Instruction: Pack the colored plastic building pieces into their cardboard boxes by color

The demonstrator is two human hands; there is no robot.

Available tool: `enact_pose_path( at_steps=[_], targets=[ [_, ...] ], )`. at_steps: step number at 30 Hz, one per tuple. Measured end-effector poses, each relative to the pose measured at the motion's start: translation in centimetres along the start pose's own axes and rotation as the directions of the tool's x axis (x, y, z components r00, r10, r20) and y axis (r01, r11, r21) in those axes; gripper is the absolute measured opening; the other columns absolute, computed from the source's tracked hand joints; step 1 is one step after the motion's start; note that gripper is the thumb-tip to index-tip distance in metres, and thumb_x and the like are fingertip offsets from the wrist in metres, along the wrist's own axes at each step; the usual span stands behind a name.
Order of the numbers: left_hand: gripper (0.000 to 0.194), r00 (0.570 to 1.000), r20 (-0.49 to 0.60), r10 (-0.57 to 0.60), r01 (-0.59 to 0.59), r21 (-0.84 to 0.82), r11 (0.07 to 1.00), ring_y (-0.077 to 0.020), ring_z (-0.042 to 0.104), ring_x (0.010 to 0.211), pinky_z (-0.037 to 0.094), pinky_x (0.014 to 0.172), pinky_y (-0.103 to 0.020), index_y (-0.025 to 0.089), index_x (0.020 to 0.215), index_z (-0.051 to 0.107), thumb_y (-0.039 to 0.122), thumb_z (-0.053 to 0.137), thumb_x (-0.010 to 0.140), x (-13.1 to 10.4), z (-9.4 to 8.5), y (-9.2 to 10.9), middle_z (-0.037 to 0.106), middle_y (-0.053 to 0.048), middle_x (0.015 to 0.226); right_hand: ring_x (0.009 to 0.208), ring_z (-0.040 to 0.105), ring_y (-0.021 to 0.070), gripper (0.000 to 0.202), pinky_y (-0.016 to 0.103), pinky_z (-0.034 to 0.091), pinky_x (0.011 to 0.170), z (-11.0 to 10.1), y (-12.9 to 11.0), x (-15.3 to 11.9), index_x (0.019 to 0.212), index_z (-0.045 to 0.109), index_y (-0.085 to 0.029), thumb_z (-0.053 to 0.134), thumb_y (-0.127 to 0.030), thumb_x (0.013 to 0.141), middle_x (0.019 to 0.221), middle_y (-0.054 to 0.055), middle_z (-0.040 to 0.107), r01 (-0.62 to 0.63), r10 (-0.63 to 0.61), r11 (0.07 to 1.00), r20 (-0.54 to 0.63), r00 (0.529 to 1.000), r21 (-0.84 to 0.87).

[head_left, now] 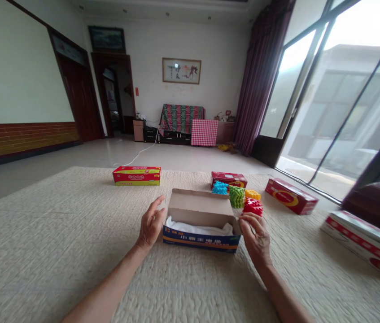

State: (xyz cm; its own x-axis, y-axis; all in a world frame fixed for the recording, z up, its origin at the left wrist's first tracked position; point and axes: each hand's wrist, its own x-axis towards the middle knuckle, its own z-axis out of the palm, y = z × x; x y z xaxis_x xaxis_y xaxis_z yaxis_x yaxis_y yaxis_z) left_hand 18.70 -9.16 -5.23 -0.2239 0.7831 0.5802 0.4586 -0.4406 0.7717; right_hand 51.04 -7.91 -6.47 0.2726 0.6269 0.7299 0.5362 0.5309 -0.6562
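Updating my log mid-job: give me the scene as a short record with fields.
Left hand: open, at left end of blue battery box
Right hand: at its right end
Lid: raised
Contents: white cloth-like lining
Bumpy pieces: blue, green, yellow, red
Left: red-and-yellow box
Right: red-and-white box
Surface: cream textured mat

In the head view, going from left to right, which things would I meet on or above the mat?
Red-and-yellow box → open blue box → right hand → dark red box farther right → red-and-white box.
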Motion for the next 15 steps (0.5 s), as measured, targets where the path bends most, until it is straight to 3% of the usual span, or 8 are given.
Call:
enact_pose_path(
  at_steps=[3, 8, 11, 15],
  targets=[
    [0.037, 0.996, -0.07, 0.048, -0.045, 0.046, 0.998, -0.0241, 0.052, 0.126, 0.045, 0.103, -0.039, 0.019, 0.117, 0.062, 0.03, 0.048, 0.085, 0.0, -0.2, -1.4, 0.06, -0.008, 0.131, 0.083, 0.059, 0.0236, 0.02, 0.039, 0.046, 0.08, -0.2, 0.0, 0.2, 0.073, 0.067, -0.022, 0.058, -0.038, 0.079, 0.083, 0.007, 0.064, 0.08, -0.081, 0.989, -0.007, 0.997, -0.128],
    [0.025, 0.963, -0.057, 0.265, -0.244, 0.241, 0.939, -0.025, 0.058, 0.116, 0.046, 0.103, -0.044, 0.019, 0.097, 0.069, 0.023, 0.053, 0.079, 0.5, -0.8, -2.0, 0.065, -0.009, 0.119, 0.071, 0.061, 0.0226, 0.026, 0.038, 0.045, 0.073, -0.5, 0.1, 0.4, 0.069, 0.067, -0.022, 0.054, -0.04, 0.082, 0.071, 0.005, 0.068, 0.143, -0.125, 0.962, 0.088, 0.988, -0.232],
    [0.022, 0.941, 0.004, 0.338, -0.327, 0.266, 0.907, -0.0226, 0.063, 0.105, 0.05, 0.098, -0.04, 0.02, 0.093, 0.07, 0.021, 0.053, 0.079, 0.9, -1.2, -1.5, 0.069, -0.008, 0.107, 0.062, 0.061, 0.0198, 0.027, 0.033, 0.045, 0.064, -0.7, -0.4, 0.5, 0.071, 0.067, -0.021, 0.054, -0.043, 0.082, 0.068, 0.003, 0.069, 0.068, -0.041, 0.979, 0.145, 0.989, -0.191],
    [0.023, 0.953, 0.106, 0.283, -0.297, 0.156, 0.942, -0.0197, 0.066, 0.101, 0.054, 0.09, -0.033, 0.02, 0.092, 0.07, 0.023, 0.048, 0.084, 1.1, -1.2, -0.7, 0.071, -0.007, 0.102, 0.059, 0.061, 0.0186, 0.029, 0.029, 0.047, 0.058, -0.8, -1.6, 0.5, 0.076, 0.065, -0.02, 0.053, -0.046, 0.082, 0.065, 0.002, 0.067, -0.075, 0.084, 0.996, 0.244, 0.966, -0.046]
  ],
)
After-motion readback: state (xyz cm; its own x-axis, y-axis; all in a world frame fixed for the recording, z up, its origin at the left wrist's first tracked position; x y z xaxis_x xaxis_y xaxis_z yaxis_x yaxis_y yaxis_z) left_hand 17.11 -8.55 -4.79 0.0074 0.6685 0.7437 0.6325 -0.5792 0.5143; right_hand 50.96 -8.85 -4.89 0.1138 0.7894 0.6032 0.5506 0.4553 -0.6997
